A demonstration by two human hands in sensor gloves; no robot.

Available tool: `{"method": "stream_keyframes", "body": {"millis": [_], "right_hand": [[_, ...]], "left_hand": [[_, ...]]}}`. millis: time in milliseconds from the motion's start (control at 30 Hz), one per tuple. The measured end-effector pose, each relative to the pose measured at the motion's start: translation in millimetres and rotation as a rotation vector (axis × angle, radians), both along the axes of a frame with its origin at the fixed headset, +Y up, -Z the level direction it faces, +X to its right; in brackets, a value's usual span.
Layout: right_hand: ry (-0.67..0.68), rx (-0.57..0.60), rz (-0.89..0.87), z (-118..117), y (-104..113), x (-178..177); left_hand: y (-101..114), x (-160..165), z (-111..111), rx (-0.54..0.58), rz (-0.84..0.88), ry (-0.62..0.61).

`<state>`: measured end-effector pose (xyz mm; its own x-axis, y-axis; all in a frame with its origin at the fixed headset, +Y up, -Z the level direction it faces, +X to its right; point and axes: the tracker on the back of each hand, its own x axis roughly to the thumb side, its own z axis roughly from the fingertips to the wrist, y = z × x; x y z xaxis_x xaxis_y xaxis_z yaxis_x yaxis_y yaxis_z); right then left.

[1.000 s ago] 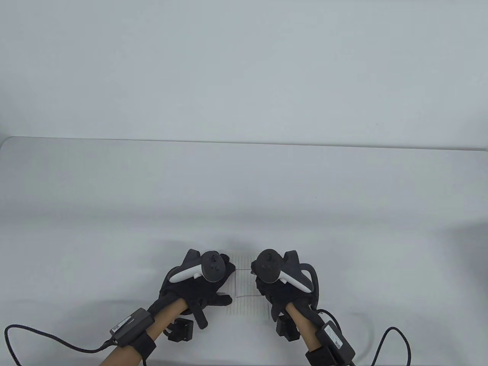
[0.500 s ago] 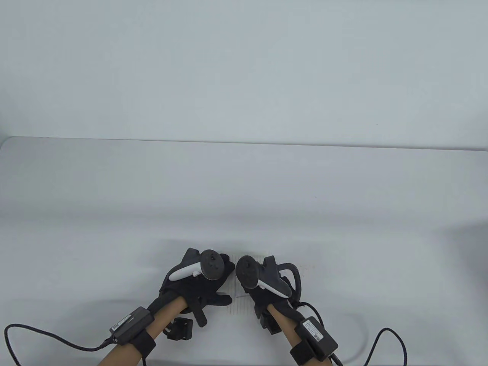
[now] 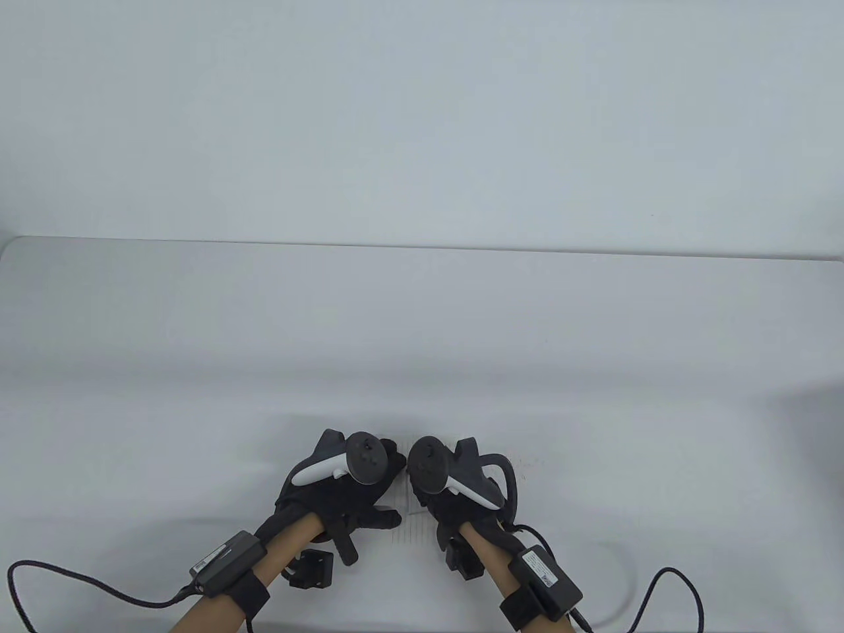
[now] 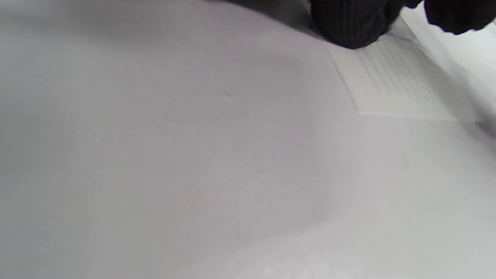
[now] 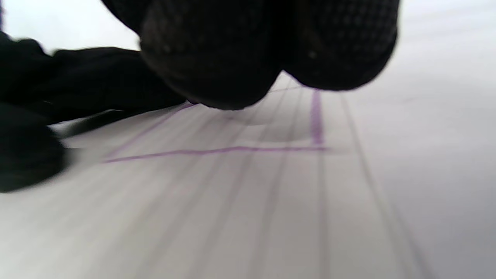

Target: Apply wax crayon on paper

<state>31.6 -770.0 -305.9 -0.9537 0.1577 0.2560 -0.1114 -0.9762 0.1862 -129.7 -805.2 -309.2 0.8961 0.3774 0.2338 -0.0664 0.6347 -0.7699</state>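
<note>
A lined sheet of paper [image 3: 415, 524] lies near the table's front edge, mostly covered by both hands. My left hand [image 3: 359, 491] rests flat on its left part, fingers spread; one fingertip [image 4: 352, 23] presses a corner of the paper [image 4: 399, 81]. My right hand [image 3: 435, 501] sits on the paper just right of the left hand, its fingers [image 5: 217, 58] bunched low over the sheet [image 5: 232, 201]. Purple crayon lines [image 5: 232, 150] form a box outline under them. The crayon itself is hidden inside the right hand.
The white table [image 3: 422, 330] stretches back to its far edge. Black cables [image 3: 66, 583] trail from both wrists along the front. Faint specks [image 3: 524, 465] lie right of the right hand.
My right hand has moved left across the paper until its tracker nearly touches the left one, and it now covers the purple lines. My left hand has stayed in place.
</note>
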Motion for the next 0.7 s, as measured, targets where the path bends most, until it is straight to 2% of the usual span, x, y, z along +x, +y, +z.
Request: {"method": "stream_keyframes", "body": {"millis": [67,133,267,367,400,533,567,633,700], "right_hand": [[0.028,-0.005,0.002,1.0,0.5,-2.2],[0.051,-0.081,-0.057,-0.6,0.3,-2.6],[0.019,0.031,0.024,0.0,-0.8,-1.9],[0.055,-0.036,-0.029,-1.2,-0.8,-3.0],[0.027,-0.042,-0.045,-1.6,-1.5,-1.9],[0.007,0.055,0.051,0.9,-0.7,-3.5],[0.015,0.037,0.037,1.2,0.3,-3.9],[0.058,-0.077,-0.037,-1.0,1.0,-3.2],[0.006,-0.02,-0.008,-0.4,0.2,-2.0]], "left_hand": [[-0.1,0.0,0.0,0.0,0.0,0.0],[-0.2,-0.2,-0.1,-0.003,0.001,0.0],[-0.1,0.0,-0.1,-0.003,0.0,-0.002],[-0.1,-0.1,0.0,-0.003,0.0,-0.002],[-0.2,-0.2,-0.1,-0.004,0.001,-0.002],[-0.3,-0.1,-0.1,-0.006,0.002,-0.002],[-0.3,-0.1,-0.1,-0.006,0.002,-0.002],[-0.2,-0.1,-0.1,-0.005,0.002,-0.001],[-0.3,-0.1,-0.1,-0.005,0.003,-0.001]]}}
